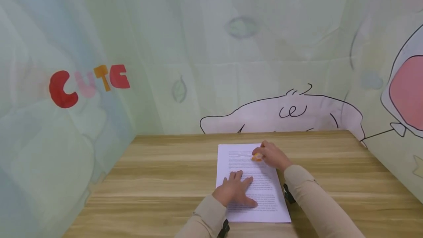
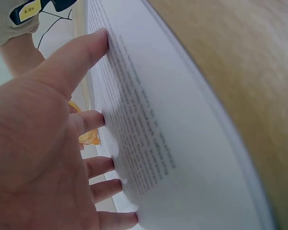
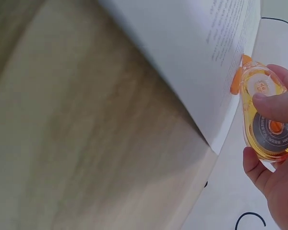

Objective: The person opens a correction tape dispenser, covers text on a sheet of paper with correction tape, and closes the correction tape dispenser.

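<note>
A stack of printed paper [image 1: 261,214] lies on the wooden table, its pages covered with lines of text. With fingers spread, my left hand [image 1: 236,189] rests on the lower left part of the top sheet; its fingertips touch the page in the left wrist view [image 2: 43,139]. Near the top right of the sheet, my right hand [image 1: 272,155] holds a clear orange-yellow correction tape [image 3: 268,134] between thumb and fingers. The orange tip [image 3: 246,59] of the correction tape is at the printed text; whether it presses on the page is hard to tell.
The wooden table [image 1: 158,179] extends on both sides of the paper. Behind it hangs a pale green printed backdrop [image 1: 205,47] with cartoon drawings and coloured letters. Dark wrist straps [image 1: 289,194] sit by the beige sleeves [image 1: 317,197].
</note>
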`<state>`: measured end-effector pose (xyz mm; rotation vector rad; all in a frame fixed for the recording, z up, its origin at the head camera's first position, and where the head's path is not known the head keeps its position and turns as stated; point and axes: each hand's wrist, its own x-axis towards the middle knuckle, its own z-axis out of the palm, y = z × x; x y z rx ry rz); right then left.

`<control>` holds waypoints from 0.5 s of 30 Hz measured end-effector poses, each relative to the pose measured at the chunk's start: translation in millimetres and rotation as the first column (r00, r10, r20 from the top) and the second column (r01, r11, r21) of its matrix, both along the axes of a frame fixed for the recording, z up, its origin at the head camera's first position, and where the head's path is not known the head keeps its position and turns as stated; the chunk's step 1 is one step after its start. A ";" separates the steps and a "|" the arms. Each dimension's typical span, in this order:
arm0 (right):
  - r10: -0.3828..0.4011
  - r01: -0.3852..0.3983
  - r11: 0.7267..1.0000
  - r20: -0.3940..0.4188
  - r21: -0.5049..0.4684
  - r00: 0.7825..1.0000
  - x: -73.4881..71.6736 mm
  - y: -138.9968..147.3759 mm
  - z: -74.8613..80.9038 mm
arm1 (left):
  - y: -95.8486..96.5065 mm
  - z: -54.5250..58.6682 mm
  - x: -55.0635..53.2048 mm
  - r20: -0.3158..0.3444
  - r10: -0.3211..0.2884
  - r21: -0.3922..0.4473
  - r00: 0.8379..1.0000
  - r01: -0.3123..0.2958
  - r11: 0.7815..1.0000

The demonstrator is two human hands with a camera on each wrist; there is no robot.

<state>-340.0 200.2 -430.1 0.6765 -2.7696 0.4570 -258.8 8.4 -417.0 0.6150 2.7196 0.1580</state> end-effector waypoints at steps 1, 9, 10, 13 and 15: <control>-0.005 0.005 1.000 0.007 0.008 1.000 -0.6 -0.5 0.7 | 0.3 0.2 -0.3 -0.002 -0.001 -0.003 1.000 0.001 1.000; -0.044 0.042 0.999 0.073 0.034 0.996 -3.5 -1.0 0.9 | 1.1 -0.6 -1.1 0.005 -0.006 -0.006 1.000 0.006 1.000; -0.043 0.041 0.999 0.076 0.034 0.996 -3.9 -0.9 0.8 | 1.0 -0.3 -0.9 0.005 -0.006 -0.006 1.000 0.006 1.000; -0.043 0.039 0.998 0.080 0.050 0.996 -5.4 -1.1 1.0 | 1.2 0.3 -0.5 -0.003 -0.006 -0.008 1.000 0.006 1.000; -0.055 0.049 0.997 0.094 0.067 0.994 -6.4 -1.5 1.6 | 1.3 0.7 -0.6 -0.008 -0.006 -0.008 1.000 0.006 1.000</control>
